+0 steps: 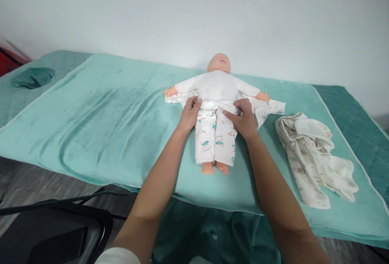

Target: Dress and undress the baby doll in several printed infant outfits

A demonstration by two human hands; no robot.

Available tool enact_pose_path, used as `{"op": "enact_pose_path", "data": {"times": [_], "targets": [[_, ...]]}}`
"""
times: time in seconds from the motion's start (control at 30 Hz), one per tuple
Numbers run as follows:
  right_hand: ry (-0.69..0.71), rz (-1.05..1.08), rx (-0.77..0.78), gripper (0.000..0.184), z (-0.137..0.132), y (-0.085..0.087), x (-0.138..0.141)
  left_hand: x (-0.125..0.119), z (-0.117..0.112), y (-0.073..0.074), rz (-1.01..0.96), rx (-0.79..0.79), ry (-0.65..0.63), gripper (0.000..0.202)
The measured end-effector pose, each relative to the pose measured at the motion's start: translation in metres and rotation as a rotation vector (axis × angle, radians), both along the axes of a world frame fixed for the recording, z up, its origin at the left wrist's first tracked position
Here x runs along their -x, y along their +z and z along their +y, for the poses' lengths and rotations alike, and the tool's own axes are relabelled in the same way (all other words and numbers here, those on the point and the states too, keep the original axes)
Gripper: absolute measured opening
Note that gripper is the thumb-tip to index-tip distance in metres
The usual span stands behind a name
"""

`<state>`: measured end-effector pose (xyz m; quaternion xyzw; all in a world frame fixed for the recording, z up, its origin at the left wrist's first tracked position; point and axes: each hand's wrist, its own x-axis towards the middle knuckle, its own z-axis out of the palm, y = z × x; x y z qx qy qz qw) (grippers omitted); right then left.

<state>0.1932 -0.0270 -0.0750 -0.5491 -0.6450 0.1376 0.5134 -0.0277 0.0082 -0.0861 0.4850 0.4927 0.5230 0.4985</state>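
Observation:
A baby doll [218, 85] lies face up on the teal bed, its arms spread and its feet towards me. It wears white printed pants [225, 138], and its torso is white. Under its back and arms a printed baby shirt [267, 109] is spread out. My left hand [191, 114] pinches the waistband of the pants at the doll's hip on the left. At the opposite hip my right hand [243, 119] grips the waistband, thumb towards the middle. Both hands are closed on the cloth.
Crumpled printed baby clothes [313, 154] lie to the right on the teal bed cover [91, 126]. A white wall [152, 16] rises behind the bed. A face hole [33, 78] is at the far left. Below stands a black chair-like object [60, 231], with a cable above it.

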Motion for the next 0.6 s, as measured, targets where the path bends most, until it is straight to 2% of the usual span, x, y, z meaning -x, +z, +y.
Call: {"op": "enact_pose_path", "data": {"times": [0.17,0.23,0.3,0.4,0.5,0.6], "targets": [[-0.059,-0.145,-0.14,0.042,-0.02,0.009,0.0,0.001,-0.002,0.001,-0.047,0.029,-0.048,0.046],[-0.019,-0.107,-0.074,0.048,-0.029,0.012,0.002,0.001,-0.001,0.002,-0.094,0.045,-0.053,0.047],[0.02,0.002,0.083,0.054,-0.032,0.013,0.003,0.0,0.003,0.004,-0.195,0.064,-0.08,0.047],[-0.04,0.249,0.265,0.058,-0.025,0.008,0.002,-0.003,0.01,0.008,-0.369,0.102,-0.129,0.045],[-0.141,0.392,0.304,0.054,-0.011,-0.002,-0.001,-0.004,0.014,0.009,-0.467,0.127,-0.142,0.043],[-0.149,0.394,0.281,0.053,0.001,-0.01,-0.004,-0.004,0.015,0.01,-0.534,0.121,-0.172,0.034]]}}
